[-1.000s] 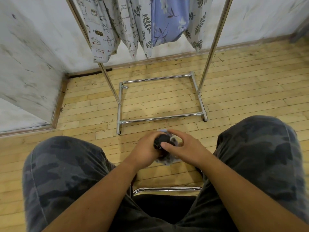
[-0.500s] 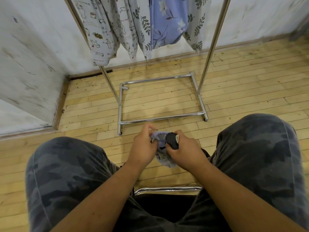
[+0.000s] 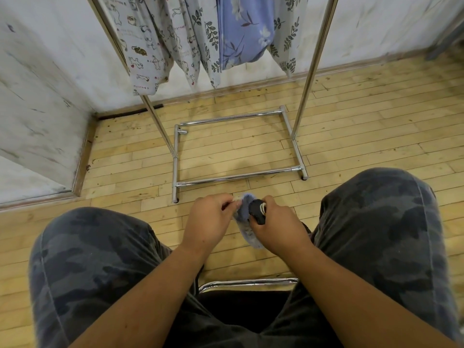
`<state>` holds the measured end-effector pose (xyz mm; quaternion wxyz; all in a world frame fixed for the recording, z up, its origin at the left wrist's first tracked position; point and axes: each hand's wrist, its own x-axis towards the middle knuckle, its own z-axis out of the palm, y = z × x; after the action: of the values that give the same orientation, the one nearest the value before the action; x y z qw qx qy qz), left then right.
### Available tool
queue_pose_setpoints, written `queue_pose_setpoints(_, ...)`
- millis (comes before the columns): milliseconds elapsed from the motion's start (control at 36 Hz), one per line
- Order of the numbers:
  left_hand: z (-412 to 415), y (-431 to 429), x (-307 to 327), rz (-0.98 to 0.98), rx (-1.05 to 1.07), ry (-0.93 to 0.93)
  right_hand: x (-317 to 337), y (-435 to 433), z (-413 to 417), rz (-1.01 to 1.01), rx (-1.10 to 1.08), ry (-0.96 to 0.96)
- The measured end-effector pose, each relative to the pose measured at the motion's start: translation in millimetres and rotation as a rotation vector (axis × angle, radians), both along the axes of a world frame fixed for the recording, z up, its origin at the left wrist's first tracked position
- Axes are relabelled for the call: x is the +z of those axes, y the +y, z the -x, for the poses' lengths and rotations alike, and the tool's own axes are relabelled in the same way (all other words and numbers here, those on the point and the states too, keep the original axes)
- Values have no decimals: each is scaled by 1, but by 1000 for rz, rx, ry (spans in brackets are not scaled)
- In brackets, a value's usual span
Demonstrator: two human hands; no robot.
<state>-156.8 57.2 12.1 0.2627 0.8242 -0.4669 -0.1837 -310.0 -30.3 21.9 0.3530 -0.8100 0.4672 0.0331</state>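
Between my knees I hold a small blue-grey piece of cloth (image 3: 244, 212) and a small black object (image 3: 256, 213) with a white loop on it. My left hand (image 3: 209, 221) pinches the cloth's upper left edge with thumb and fingertips. My right hand (image 3: 277, 226) grips the black object, which lies against the cloth. The cloth's lower part hangs down between the two hands, partly hidden by my right hand. What the black object is cannot be made out.
A chrome clothes rack (image 3: 238, 175) stands on the wooden floor just ahead, with several printed garments (image 3: 200, 38) hanging from it. White walls form a corner at the left. I sit on a chrome-edged chair (image 3: 248, 282), knees apart in camouflage trousers.
The hands have drawn apart. The black object moved from the middle, under both hands, into my right hand alone. My left hand now pinches the cloth's edge, and more cloth shows.
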Motion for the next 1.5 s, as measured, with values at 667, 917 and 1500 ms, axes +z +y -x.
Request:
queue_pose_setpoints(667,19,-5,54,-1,34,734,-20,5,-2,88,34,108)
queue_pose_setpoints(917,20,-3,32,-117,11,667,-17,0,-7,-250,-120,-319)
queue_pose_setpoints(1500,7,-6,8,-5,120,460,11,6,-3,-129,20,-463)
